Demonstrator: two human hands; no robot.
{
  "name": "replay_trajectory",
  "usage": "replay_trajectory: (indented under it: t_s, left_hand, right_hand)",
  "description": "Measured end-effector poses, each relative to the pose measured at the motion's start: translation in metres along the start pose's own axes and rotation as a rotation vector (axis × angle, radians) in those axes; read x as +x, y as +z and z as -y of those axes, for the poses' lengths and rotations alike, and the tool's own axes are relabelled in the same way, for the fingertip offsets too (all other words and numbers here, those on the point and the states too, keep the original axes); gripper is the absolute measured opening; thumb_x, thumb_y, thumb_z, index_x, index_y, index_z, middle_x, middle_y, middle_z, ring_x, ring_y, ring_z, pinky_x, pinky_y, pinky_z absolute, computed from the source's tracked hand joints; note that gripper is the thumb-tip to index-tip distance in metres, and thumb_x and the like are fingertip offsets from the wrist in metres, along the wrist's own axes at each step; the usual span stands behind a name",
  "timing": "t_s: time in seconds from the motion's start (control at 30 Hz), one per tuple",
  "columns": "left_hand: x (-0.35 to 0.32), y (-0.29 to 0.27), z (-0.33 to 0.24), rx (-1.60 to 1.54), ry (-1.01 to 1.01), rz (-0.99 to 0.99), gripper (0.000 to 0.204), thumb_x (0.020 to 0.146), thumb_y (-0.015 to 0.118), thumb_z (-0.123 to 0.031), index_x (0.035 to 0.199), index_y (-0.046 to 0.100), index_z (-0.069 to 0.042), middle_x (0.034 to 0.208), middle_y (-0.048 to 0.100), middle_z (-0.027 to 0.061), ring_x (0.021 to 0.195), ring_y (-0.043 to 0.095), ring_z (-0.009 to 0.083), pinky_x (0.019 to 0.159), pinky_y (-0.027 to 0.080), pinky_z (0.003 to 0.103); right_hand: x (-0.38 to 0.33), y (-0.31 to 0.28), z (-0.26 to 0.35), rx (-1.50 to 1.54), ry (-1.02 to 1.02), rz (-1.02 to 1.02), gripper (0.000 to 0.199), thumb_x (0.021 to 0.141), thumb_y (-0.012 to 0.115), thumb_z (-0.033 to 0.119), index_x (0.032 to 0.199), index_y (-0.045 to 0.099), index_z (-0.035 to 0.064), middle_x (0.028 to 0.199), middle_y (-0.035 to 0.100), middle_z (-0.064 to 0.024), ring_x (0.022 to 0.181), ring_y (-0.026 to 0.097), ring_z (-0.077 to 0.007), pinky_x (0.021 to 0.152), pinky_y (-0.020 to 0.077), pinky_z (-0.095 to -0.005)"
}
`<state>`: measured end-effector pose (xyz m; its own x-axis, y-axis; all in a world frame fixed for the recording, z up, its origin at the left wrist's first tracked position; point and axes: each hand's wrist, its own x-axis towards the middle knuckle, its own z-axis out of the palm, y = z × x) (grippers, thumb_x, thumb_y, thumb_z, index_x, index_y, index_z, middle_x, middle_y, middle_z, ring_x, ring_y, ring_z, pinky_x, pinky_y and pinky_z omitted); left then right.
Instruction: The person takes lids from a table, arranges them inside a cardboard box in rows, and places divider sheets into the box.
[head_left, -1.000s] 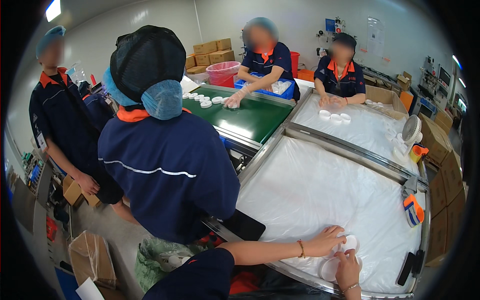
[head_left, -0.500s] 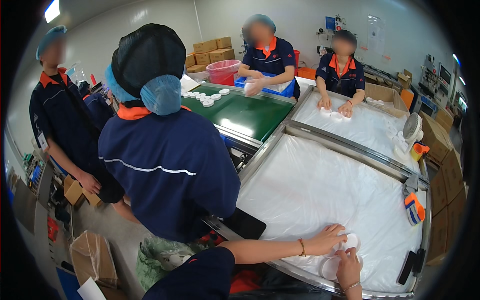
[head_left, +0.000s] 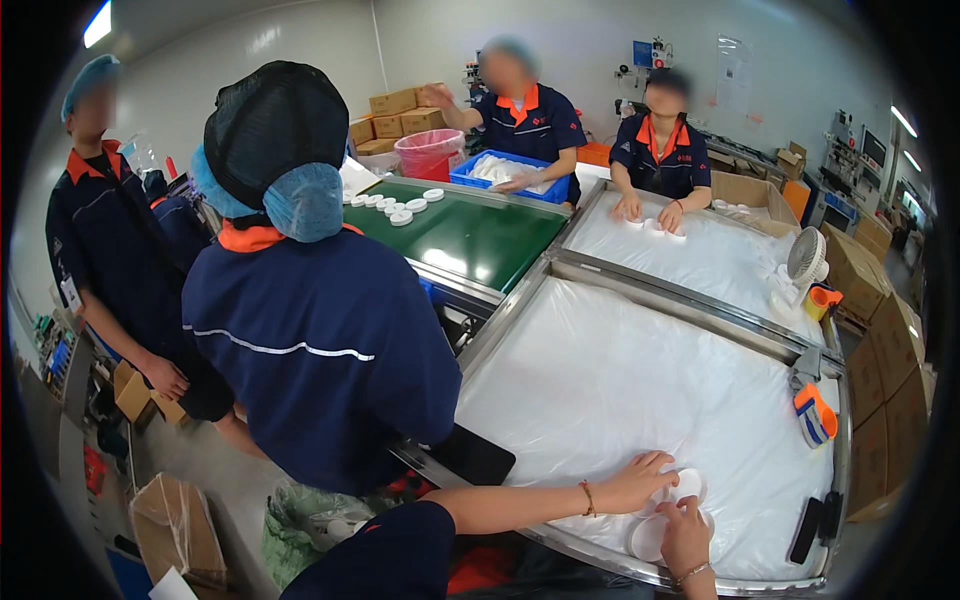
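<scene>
Low in the frame, right of centre, my left hand (head_left: 640,482) lies with fingers spread flat on a white round lid (head_left: 688,484) on the plastic-covered tray (head_left: 600,380). My right hand (head_left: 685,530), at the bottom edge, has its fingers curled against another white disc (head_left: 648,538); I cannot tell whether it truly grips it. A person in a dark blue jacket (head_left: 310,350) fills the left centre.

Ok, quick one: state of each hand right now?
Left hand: open, fingers spread, resting on the white round lids on the plastic-lined tray.
Right hand: on a white lid; grip cannot be told.
</scene>
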<state>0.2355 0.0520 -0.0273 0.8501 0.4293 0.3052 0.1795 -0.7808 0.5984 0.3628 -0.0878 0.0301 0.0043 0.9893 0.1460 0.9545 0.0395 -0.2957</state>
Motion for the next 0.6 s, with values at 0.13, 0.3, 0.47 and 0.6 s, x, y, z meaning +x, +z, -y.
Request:
replay_trajectory:
  t_s: [0.13, 0.3, 0.47, 0.6]
  left_hand:
    - [-0.0003, -0.0023, -0.0024, -0.014, 0.010, -0.017, 0.043, 0.073, 0.055, 0.009, 0.112, 0.055, -0.009, 0.135, 0.040, 0.0189, 0.132, 0.033, 0.0359, 0.107, 0.031, 0.046]
    - [0.0009, -0.0047, -0.0023, -0.001, 0.016, -0.001, 0.043, 0.073, 0.056, 0.009, 0.112, 0.056, -0.009, 0.135, 0.039, 0.0183, 0.131, 0.033, 0.0353, 0.107, 0.031, 0.046]
    - [-0.0001, -0.0056, -0.0028, 0.000, 0.003, 0.010, 0.044, 0.073, 0.056, 0.009, 0.113, 0.056, -0.009, 0.135, 0.039, 0.0178, 0.132, 0.033, 0.0350, 0.107, 0.031, 0.046]
    - [-0.0005, -0.0064, -0.0047, -0.007, 0.010, 0.010, 0.045, 0.072, 0.057, 0.009, 0.113, 0.056, -0.009, 0.136, 0.039, 0.0177, 0.132, 0.032, 0.0351, 0.107, 0.031, 0.046]
  right_hand:
    - [-0.0001, -0.0039, 0.0035, -0.001, 0.018, 0.014, 0.035, 0.070, 0.060, -0.007, 0.097, 0.064, 0.0146, 0.101, 0.052, -0.0138, 0.083, 0.061, -0.0338, 0.072, 0.0502, -0.0424]
    - [-0.0001, -0.0018, -0.0007, 0.004, -0.002, 0.002, 0.035, 0.071, 0.060, -0.007, 0.098, 0.063, 0.0147, 0.102, 0.052, -0.0143, 0.083, 0.062, -0.0342, 0.071, 0.0506, -0.0429]
    - [-0.0004, -0.0047, 0.0008, -0.003, 0.008, 0.052, 0.037, 0.071, 0.061, -0.007, 0.100, 0.062, 0.0155, 0.105, 0.051, -0.0146, 0.081, 0.062, -0.0344, 0.070, 0.0511, -0.0431]
    - [-0.0016, -0.0065, 0.0014, -0.015, 0.020, 0.078, 0.038, 0.071, 0.062, -0.007, 0.101, 0.061, 0.0158, 0.105, 0.051, -0.0147, 0.079, 0.063, -0.0348, 0.069, 0.0515, -0.0437]
